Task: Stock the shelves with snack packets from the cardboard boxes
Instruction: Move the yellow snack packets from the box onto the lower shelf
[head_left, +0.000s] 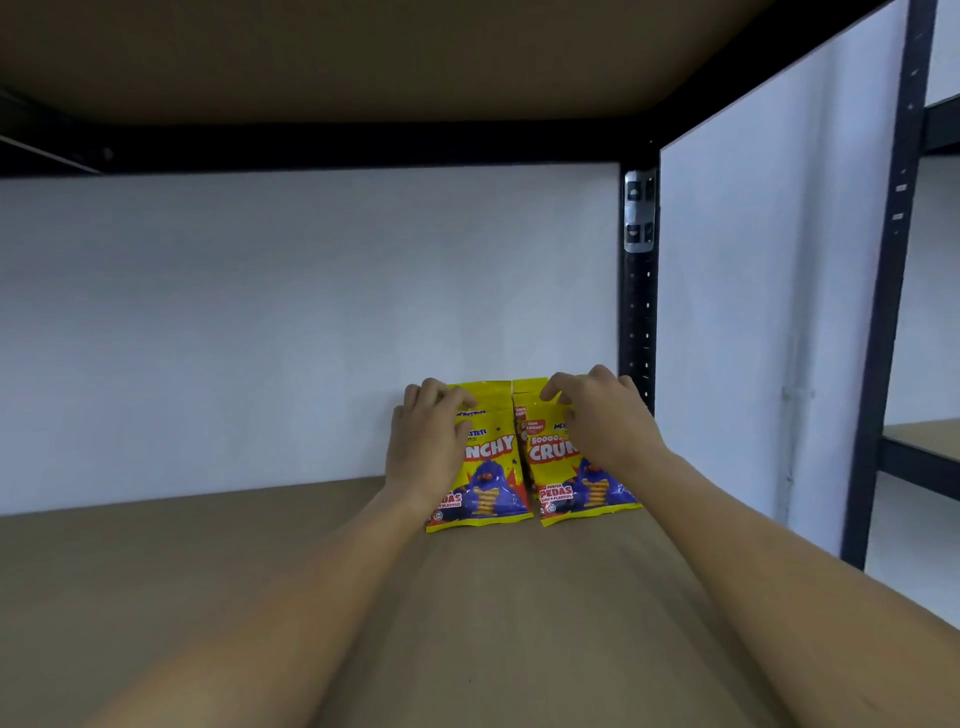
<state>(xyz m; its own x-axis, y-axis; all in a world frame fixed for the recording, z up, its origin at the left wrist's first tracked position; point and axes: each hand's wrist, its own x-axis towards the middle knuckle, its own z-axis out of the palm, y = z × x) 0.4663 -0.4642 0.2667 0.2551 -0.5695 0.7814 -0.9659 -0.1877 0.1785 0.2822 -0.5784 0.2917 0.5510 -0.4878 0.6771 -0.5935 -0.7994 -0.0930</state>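
Currently two yellow packet stacks are propped side by side at the back of the shelf (218, 582), leaning on the wall (260, 322), long axes upright; the left stack (485, 478) is held at its top by the left hand (423, 441), fingers curled over it; the right stack (576, 483) is likewise pinched by the right hand (602, 415); both lie directly under the hands, equally near.

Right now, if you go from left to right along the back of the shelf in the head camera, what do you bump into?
Left hand → left snack packets → right snack packets → right hand → black shelf post → white side panel.
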